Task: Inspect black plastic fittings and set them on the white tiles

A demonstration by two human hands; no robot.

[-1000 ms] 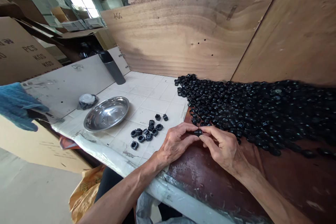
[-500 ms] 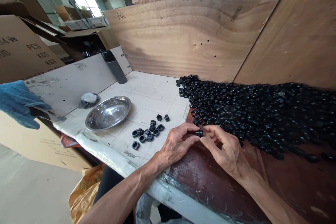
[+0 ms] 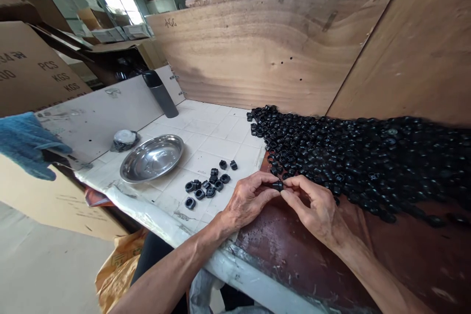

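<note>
Between my two hands is a small black plastic fitting [image 3: 277, 186], over the near edge of the brown board. My left hand [image 3: 249, 198] pinches its left side between thumb and fingers. At its right end, the thumb and fingertips of my right hand [image 3: 312, 206] close on it; the fingers partly cover the piece. A big heap of small black plastic parts [image 3: 353, 157] spreads behind and to the right of my hands. To the left, a loose group of black ring-like pieces [image 3: 210, 191] lies on the white tabletop [image 3: 217, 149].
A shallow steel bowl [image 3: 151, 159] stands left, beside a round white-topped roll [image 3: 125, 140]. Behind it a grey bottle [image 3: 161, 94] leans near the side panel. A tall plywood board [image 3: 257, 49] bounds the back. A blue cloth [image 3: 27, 142] hangs at far left near cartons [image 3: 37, 68].
The black fitting and my right hand's fingertips have shifted very slightly left. Both hands keep their hold, and the loose pieces lie where they were.
</note>
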